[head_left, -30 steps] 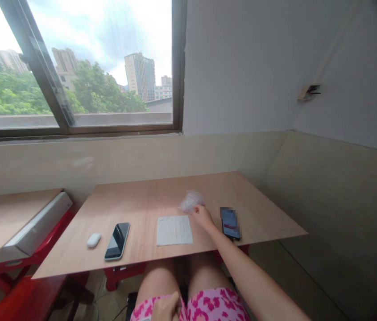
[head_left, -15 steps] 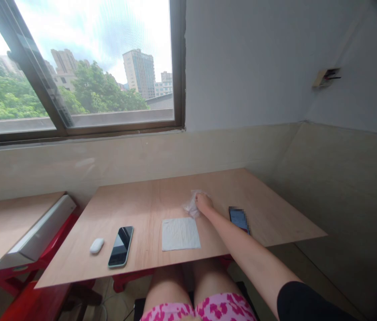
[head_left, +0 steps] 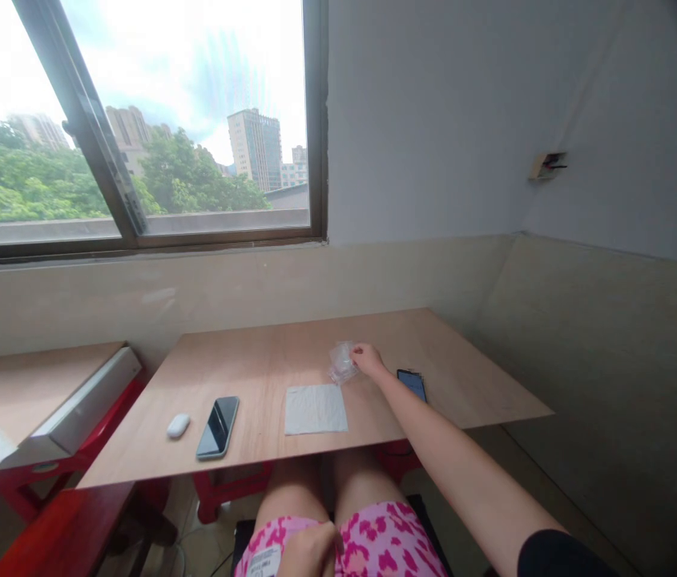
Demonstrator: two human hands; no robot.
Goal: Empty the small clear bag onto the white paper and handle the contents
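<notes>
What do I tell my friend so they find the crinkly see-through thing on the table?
Find the wooden table under the window. Just behind the white napkin, a crumpled clear wrapper touches the right hand's fingers. It alone is crinkly and see-through.

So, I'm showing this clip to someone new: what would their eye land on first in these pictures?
The big window at top left comes first, with trees and a tower block outside. Below it, on the pale wooden tabletop, the right hand touches a crumpled translucent wrap, between a white napkin and a phone. At the bottom, the pink patterned shorts stand out, with the left hand against them.
</notes>
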